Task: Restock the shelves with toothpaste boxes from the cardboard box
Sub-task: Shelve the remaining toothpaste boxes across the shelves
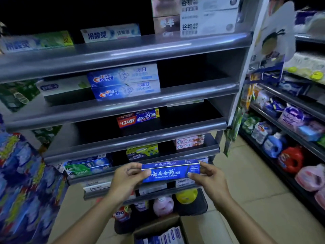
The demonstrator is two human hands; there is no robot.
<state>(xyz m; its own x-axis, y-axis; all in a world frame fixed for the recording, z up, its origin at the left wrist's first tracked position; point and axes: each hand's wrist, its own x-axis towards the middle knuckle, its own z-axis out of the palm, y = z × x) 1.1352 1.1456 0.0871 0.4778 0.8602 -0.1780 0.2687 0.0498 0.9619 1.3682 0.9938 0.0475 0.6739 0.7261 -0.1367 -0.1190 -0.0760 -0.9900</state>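
Left hand [127, 177] and right hand [209, 179] each pinch an end of the blue toothpaste box [170, 172] above the cardboard box [155, 227]; carry step, next likely needs a gap on the shelves [123, 110].

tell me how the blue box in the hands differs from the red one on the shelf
The blue box is held in the air by the left hand and right hand at its ends; the red box rests on a shelf. The blue box is all blue with white script; the red box is red and blue. Both are long cartons facing front.
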